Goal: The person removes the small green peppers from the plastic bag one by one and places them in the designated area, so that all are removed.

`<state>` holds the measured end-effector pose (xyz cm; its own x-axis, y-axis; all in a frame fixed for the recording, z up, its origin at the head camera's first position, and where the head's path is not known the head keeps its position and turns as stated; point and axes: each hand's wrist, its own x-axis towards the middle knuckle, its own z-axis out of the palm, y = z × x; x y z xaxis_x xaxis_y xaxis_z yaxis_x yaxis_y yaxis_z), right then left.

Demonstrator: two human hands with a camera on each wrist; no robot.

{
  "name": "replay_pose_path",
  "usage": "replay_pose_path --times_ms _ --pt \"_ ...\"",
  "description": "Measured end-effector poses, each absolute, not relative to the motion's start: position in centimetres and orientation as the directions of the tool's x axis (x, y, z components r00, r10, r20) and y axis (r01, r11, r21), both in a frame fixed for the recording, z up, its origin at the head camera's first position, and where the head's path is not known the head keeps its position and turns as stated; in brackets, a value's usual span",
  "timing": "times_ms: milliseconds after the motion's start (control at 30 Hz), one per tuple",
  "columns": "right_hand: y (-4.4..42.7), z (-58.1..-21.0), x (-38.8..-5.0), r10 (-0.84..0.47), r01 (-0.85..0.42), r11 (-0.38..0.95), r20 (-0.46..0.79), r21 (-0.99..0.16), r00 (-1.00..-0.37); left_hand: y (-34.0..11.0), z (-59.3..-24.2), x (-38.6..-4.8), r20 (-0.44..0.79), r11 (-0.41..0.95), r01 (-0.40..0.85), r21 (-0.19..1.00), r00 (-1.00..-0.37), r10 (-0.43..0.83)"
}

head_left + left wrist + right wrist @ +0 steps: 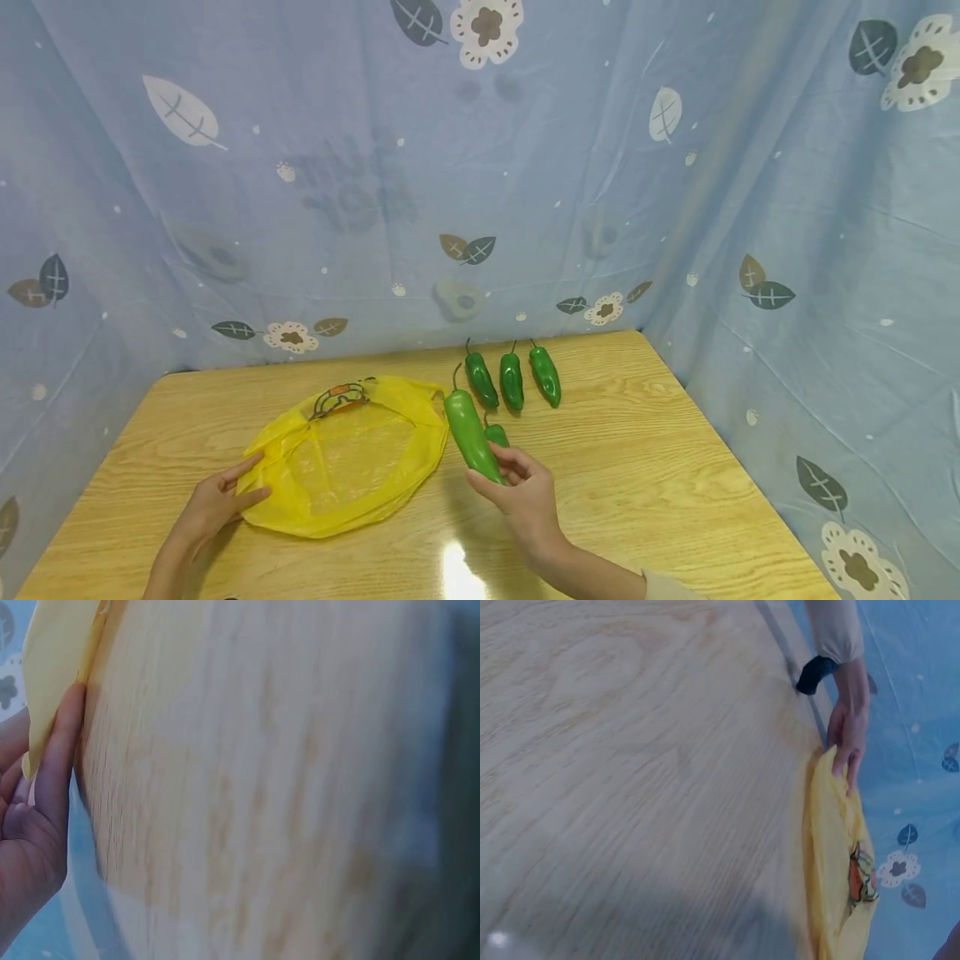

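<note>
A long green pepper [467, 425] is raised above the table in my right hand [528, 500], which grips its lower end between thumb and fingers. Its stem points away from me. Left of it lies a yellow plastic bag [431, 446] with its mouth spread wide and a printed picture on the far rim. My left hand [208, 507] holds the bag's left edge, thumb on one side and fingers on the other, as the left wrist view shows. Just beyond my right hand a smaller green pepper [496, 433] lies partly hidden. The right wrist view does not show the held pepper.
Toward the table's back edge lie three more green peppers, the left one [482, 379], the middle one [512, 382] and the right one [545, 377]. A blue patterned curtain [337, 183] hangs behind and beside the wooden table [645, 450].
</note>
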<state>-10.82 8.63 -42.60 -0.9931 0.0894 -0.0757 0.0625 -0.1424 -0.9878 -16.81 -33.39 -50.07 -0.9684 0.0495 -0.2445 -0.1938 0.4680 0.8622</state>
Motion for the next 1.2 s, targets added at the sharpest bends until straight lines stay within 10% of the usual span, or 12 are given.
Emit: replay_pose_path --times_ms 1200 --pt "15.6 -48.5 -12.0 0.434 -0.089 0.075 0.112 -0.993 -0.894 -33.6 -50.4 -16.8 -0.25 0.47 -0.2 0.86 -0.967 0.044"
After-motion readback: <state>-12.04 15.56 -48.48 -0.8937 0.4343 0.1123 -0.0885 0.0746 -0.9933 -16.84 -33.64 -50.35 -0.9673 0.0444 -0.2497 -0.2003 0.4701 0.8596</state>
